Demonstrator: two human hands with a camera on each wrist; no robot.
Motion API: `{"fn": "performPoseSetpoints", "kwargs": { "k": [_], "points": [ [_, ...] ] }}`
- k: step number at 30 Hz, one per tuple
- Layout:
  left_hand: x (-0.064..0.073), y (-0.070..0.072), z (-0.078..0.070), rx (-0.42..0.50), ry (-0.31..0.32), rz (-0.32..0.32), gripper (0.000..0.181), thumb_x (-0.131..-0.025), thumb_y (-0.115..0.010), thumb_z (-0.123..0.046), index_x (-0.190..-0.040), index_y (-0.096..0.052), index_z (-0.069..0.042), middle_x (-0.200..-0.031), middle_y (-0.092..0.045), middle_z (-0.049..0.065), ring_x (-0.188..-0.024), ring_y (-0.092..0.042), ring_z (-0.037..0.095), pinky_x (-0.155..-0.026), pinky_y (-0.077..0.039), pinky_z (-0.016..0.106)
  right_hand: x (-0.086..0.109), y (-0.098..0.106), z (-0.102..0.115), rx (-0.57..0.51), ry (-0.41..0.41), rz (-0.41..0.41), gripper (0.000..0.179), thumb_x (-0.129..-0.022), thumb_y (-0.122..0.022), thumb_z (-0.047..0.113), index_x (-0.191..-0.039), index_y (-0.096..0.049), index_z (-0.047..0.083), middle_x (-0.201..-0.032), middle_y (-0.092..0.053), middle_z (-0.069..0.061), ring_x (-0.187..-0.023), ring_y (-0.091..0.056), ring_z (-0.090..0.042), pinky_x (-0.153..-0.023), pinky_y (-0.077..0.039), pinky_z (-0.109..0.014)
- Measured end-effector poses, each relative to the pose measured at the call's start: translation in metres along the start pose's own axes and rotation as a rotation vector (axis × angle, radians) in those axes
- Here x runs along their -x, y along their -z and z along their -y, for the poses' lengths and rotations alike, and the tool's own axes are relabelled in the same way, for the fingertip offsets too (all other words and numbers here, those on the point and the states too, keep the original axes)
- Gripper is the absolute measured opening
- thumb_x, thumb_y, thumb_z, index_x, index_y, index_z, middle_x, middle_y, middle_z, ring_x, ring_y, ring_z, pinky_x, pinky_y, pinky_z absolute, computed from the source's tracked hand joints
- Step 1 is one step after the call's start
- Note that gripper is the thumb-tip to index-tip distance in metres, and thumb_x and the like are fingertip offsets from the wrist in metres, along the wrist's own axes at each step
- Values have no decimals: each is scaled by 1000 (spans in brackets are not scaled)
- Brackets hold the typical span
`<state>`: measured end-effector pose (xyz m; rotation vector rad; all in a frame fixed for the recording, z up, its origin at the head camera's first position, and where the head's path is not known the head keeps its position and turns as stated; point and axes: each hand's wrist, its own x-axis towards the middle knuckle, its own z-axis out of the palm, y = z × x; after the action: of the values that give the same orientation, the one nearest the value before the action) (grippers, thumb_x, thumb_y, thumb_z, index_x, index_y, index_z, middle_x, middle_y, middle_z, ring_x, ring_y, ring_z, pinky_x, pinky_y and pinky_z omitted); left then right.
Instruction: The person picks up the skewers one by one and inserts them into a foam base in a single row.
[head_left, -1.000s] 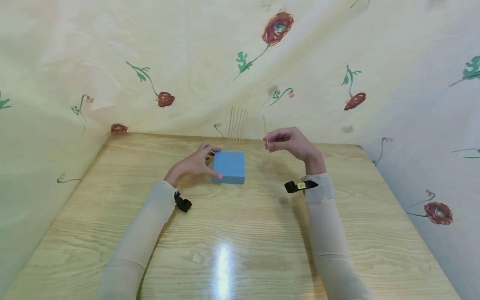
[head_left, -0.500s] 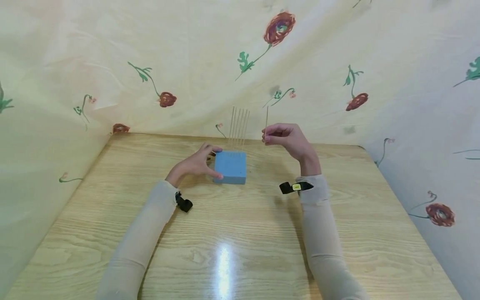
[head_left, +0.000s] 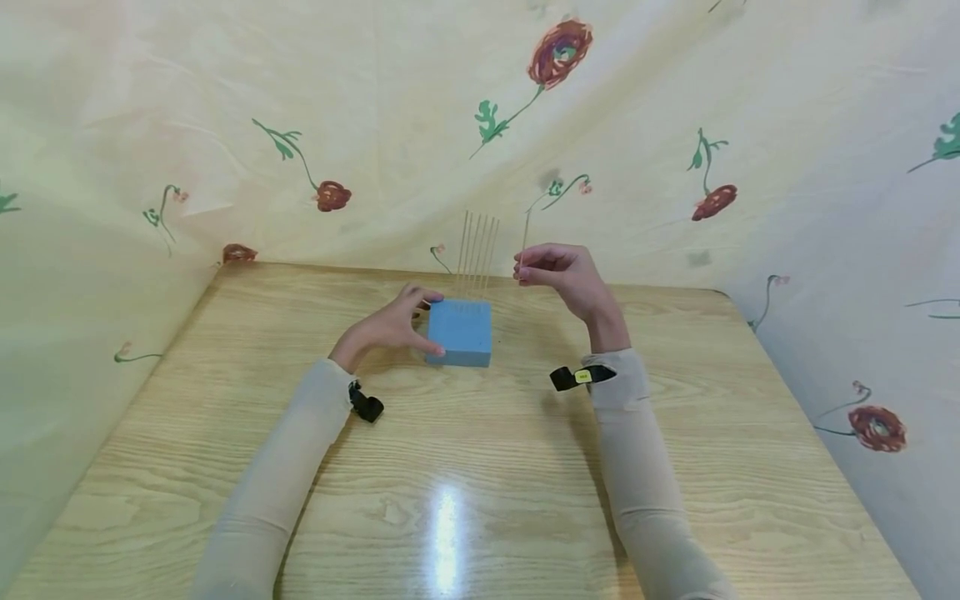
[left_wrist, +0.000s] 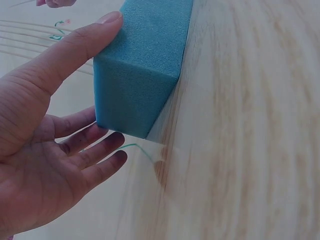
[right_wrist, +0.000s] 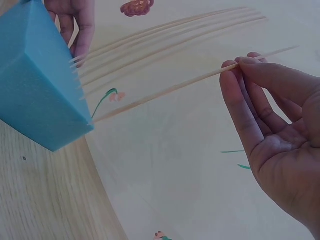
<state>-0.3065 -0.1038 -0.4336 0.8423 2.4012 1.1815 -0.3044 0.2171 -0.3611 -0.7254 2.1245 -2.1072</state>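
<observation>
A blue foam block (head_left: 459, 333) lies on the table, several thin wooden skewers (head_left: 462, 250) standing in a row along its far edge. My left hand (head_left: 386, 323) holds the block from the left, thumb on the near side and fingers at the far side; the left wrist view shows the thumb pressed on the foam (left_wrist: 145, 40). Between thumb and fingertips, my right hand (head_left: 562, 273) pinches another skewer (right_wrist: 192, 81), raised to the right of the row. In the right wrist view its lower end comes right up to the block's corner.
The wooden table (head_left: 480, 450) ends at the back against a pale flowered cloth (head_left: 375, 108), which also covers both sides. Black wrist straps sit on the left cuff (head_left: 330, 400) and right cuff (head_left: 618, 379).
My right hand has moved left and slightly up, nearer the skewer row, and its skewer first straightened, then leaned a little right at the top. The left hand and block stay put.
</observation>
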Motion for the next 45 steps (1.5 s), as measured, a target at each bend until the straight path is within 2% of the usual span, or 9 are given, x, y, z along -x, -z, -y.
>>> {"fn": "performPoseSetpoints", "kwargs": {
  "k": [4,13,20,27,45],
  "points": [
    [0,1,0,-4,-1,0,92,-82,-88,-27,-155,-36,-10,-152,-25,16,-140,-34,37,-115,-35,58,-3,-6,-3,-16,9,-8,16,-92,-69,-8,-103,-76,2,-99,-76,-3,-87,-73,-17,-82,-61,-30],
    [-2,0,0,-4,3,-1,92,-82,-88,-26,-156,-35,-9,-152,-25,16,-141,-34,36,-116,-35,57,-7,-12,-9,-20,26,-20,19,-93,-69,-5,-112,-71,-10,-99,-76,-4,-90,-73,-17,-85,-61,-32],
    [-3,-1,0,1,2,0,91,-83,-88,-25,-155,-35,-9,-154,-24,15,-141,-35,36,-116,-36,56,-8,-16,-12,-8,55,-65,14,-93,-71,-2,-106,-75,-2,-103,-75,-4,-92,-73,-17,-85,-61,-31],
    [-2,-1,1,4,4,3,91,-82,-88,-26,-155,-36,-9,-154,-24,15,-141,-35,36,-116,-36,56,-10,-20,-16,-27,94,-102,13,-92,-71,-5,-104,-75,-2,-101,-75,-5,-90,-73,-17,-83,-61,-31],
    [0,-1,2,-15,-8,2,92,-82,-88,-27,-155,-36,-9,-152,-26,16,-140,-35,36,-115,-36,57,-10,-30,-21,-17,115,-137,11,-93,-71,-3,-101,-76,2,-103,-74,-6,-90,-72,-16,-83,-61,-31]
  ]
}}
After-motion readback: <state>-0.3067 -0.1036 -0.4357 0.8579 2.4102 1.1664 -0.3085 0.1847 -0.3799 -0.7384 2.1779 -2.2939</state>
